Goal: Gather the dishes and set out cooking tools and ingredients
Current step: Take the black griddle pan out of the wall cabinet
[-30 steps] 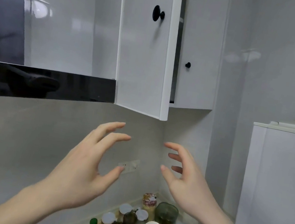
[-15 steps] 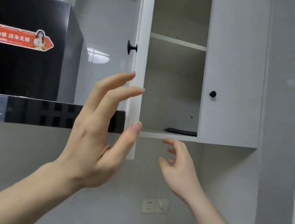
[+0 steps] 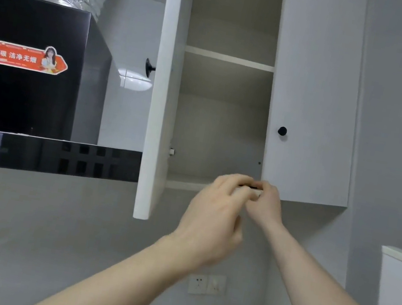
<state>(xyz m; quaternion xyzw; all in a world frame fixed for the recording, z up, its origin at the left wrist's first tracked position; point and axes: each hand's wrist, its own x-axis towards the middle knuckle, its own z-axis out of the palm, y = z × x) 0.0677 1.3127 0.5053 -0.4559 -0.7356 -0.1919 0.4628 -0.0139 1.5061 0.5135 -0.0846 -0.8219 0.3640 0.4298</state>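
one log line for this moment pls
stage: reaching into open white wall cabinet | left hand: at flat black object on bottom shelf, grip unclear | right hand: same | object: not lifted

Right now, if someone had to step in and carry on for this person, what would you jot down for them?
Left hand: raised at the front edge of the cabinet's bottom shelf, fingers curled over a flat dark item; the grip itself is blurred.
Right hand: beside it, fingers curled round the same item.
Left cabinet door open; right door closed. Upper shelf shows nothing from here.
Done: cabinet opened, item reached.
Left: lift the item down, then gather the dishes, tools and ingredients. What the item is cannot be told.
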